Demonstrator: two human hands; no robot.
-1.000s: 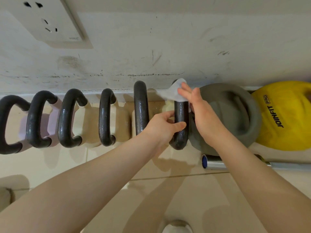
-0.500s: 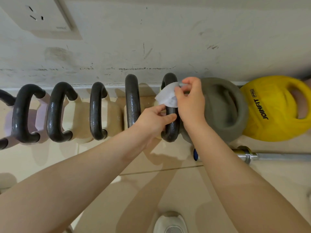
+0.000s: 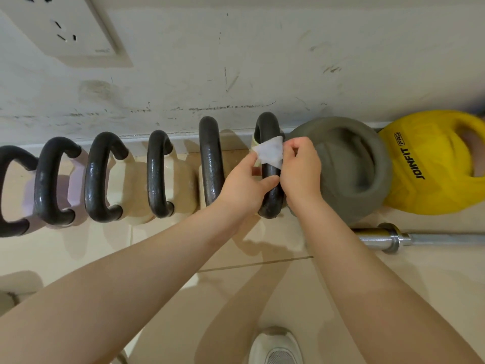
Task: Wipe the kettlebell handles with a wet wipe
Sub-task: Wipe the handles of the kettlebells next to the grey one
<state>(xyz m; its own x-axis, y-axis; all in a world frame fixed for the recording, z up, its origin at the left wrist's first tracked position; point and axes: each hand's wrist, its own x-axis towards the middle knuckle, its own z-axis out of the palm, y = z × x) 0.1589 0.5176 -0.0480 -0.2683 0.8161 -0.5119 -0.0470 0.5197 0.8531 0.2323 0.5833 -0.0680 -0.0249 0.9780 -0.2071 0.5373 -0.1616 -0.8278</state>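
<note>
Several kettlebells with black handles stand in a row along the wall. The rightmost black handle (image 3: pixel 270 195) rises between my two hands. A white wet wipe (image 3: pixel 270 152) is draped over the upper part of that handle. My right hand (image 3: pixel 299 169) pinches the wipe's right edge against the handle. My left hand (image 3: pixel 246 185) grips the same handle lower down, thumb across its front and a fingertip touching the wipe's left corner. The neighbouring handle (image 3: pixel 210 164) stands just left of my left hand.
A grey kettlebell (image 3: pixel 349 166) lies right of the handle, then a yellow JOINFIT weight (image 3: pixel 425 174). A chrome barbell (image 3: pixel 393 239) lies on the tiled floor at right. A wall socket (image 3: pixel 65 30) sits at upper left. My shoe (image 3: pixel 275 348) shows at the bottom.
The wipe has come down from the top of the handle onto its front. My right hand's fingers have curled from flat to a pinch on it. My left hand stays on the handle.
</note>
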